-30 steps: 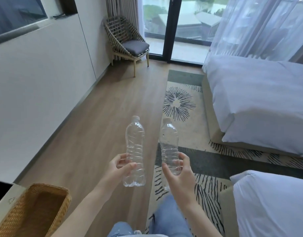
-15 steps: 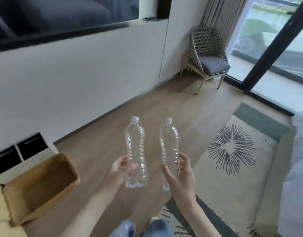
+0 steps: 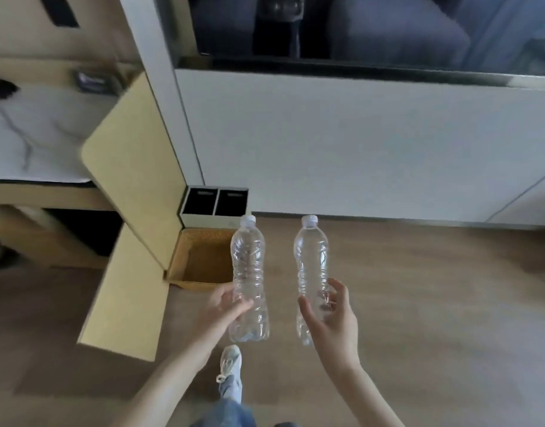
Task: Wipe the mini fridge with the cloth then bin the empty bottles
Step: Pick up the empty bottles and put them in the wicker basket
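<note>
The left hand [image 3: 225, 306] gripped the left bottle [image 3: 248, 272] and the right hand [image 3: 329, 315] the right bottle [image 3: 311, 260]; these 2 were upright, capped and not yet binned. Just beyond stood the wicker basket [image 3: 200, 260]. Neither fridge nor cloth showed, so wiping could not be judged.

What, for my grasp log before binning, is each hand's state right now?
Left hand: fingers curled round the left bottle, holding it upright.
Right hand: fingers curled round the right bottle, holding it upright.
</note>
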Tool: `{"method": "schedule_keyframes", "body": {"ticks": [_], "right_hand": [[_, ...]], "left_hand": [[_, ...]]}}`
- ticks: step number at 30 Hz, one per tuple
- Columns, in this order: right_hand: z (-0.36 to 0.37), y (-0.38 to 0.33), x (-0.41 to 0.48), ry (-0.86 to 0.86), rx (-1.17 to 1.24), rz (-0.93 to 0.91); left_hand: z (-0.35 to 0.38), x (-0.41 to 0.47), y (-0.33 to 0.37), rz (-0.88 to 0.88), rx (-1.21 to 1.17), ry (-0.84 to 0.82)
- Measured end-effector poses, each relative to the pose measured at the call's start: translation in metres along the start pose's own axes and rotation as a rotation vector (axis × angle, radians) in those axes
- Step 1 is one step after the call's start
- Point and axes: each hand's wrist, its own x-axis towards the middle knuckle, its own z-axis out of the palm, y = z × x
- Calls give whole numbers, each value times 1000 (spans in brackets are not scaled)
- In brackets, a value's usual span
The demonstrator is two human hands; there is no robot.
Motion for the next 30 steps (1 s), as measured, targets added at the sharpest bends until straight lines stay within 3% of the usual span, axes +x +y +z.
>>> {"method": "schedule_keyframes", "body": {"ticks": [14,23,30], "right_hand": [[215,-90,141,-215,51,-47],[288,-102,208,-319,24,14],[355,-69,281,-394,-11,75]], "left_hand": [[-199,151,52,-52,-15,246],[-235,234,58,-120,42,261],[-239,309,35,-221,46,366]]}}
